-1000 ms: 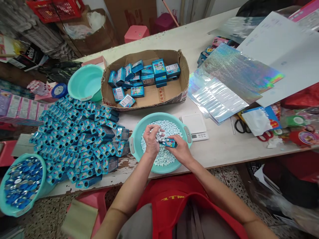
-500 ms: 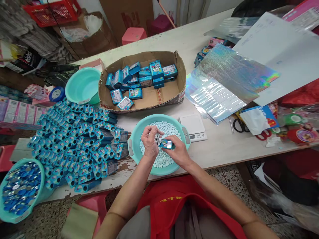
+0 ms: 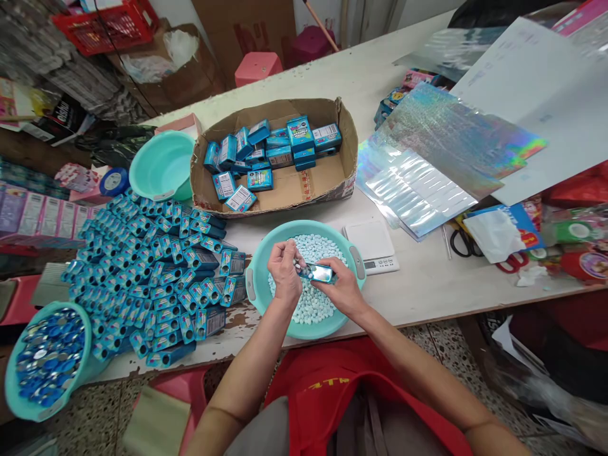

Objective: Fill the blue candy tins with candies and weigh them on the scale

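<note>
My right hand (image 3: 342, 288) grips a small blue candy box (image 3: 317, 273) by its right end, tilted over a turquoise basin (image 3: 255, 269). The box's shiny silvery face is turned up. Against the box's left end, my left hand (image 3: 284, 271) is closed, fingers curled round a few pale candies (image 3: 298, 261). Whether any candies are inside the box is hidden. Below both hands, many loose pale blue candies (image 3: 316, 304) fill the basin. Left of the basin, several rows of similar blue boxes (image 3: 166, 285) stand with round holes in their tops.
A cardboard carton (image 3: 327, 183) behind the basin holds several blue boxes. Beside it sits another turquoise basin (image 3: 159, 164). A white scale (image 3: 370, 244), holographic sheets (image 3: 451, 139) and scissors (image 3: 463, 244) lie rightward. A basin (image 3: 83, 373) of shiny blue and silver pieces stands lower left.
The box in my right hand has turned so that its shiny face shows instead of the printed one. My left fingers have closed in at its end, with fewer candies showing. The view shifted slightly.
</note>
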The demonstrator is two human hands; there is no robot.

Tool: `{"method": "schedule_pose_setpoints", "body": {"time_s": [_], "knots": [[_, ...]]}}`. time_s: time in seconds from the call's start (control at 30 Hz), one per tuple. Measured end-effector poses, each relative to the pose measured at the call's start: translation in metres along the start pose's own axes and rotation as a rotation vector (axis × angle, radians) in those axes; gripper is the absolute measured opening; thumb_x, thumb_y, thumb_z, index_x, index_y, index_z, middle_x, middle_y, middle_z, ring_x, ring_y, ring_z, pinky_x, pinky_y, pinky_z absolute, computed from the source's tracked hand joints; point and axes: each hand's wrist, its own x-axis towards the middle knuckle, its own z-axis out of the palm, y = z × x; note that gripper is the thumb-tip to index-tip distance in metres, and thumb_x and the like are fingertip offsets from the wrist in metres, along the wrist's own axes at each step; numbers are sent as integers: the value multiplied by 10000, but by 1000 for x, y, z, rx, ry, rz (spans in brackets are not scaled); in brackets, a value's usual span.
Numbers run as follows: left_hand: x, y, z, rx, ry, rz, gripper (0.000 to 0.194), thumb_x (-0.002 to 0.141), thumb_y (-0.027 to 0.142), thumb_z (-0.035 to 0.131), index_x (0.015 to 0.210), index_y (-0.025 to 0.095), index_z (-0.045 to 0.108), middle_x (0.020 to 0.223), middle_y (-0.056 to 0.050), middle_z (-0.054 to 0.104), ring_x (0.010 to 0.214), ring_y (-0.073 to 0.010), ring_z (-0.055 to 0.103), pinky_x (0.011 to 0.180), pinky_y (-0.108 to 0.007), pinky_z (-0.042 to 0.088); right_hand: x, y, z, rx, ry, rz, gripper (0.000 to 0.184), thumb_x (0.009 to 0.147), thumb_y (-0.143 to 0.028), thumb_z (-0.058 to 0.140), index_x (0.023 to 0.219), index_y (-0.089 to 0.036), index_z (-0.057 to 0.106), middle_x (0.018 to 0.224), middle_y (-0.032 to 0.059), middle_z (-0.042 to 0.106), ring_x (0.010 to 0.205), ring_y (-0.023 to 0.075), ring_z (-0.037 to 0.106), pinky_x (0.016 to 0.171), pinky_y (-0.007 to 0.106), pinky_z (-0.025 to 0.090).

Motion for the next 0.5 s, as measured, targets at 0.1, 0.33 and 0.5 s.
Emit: {"method": "schedule_pose_setpoints", "body": {"time_s": [0.1, 0.33, 0.5], "knots": [[5, 3, -13, 45, -3, -77, 340, 733, 479, 640, 701, 191, 462, 574, 59, 452, 398, -48, 405, 369, -174, 248, 1, 3, -4, 44, -19, 42, 261, 687, -244, 705, 930, -227, 611, 910, 25, 630, 878, 215, 595, 798, 361, 467], [23, 2, -83, 982, -321, 11, 303, 619, 408, 720, 869, 245, 665, 1031, -65, 660, 958, -248, 591, 797, -348, 467, 11, 21, 2, -6, -53, 23, 254, 677, -208, 711, 916, -235, 629, 907, 28, 631, 897, 229, 596, 805, 389, 471], [82, 42, -81, 1021, -150, 251, 210, 761, 397, 587, 866, 235, 670, 794, -41, 666, 710, -206, 587, 759, -332, 452, 19, 17, -5, -135, -164, -138, 314, 694, -70, 613, 956, -241, 633, 937, 56, 652, 927, 261, 582, 813, 420, 456]]}}
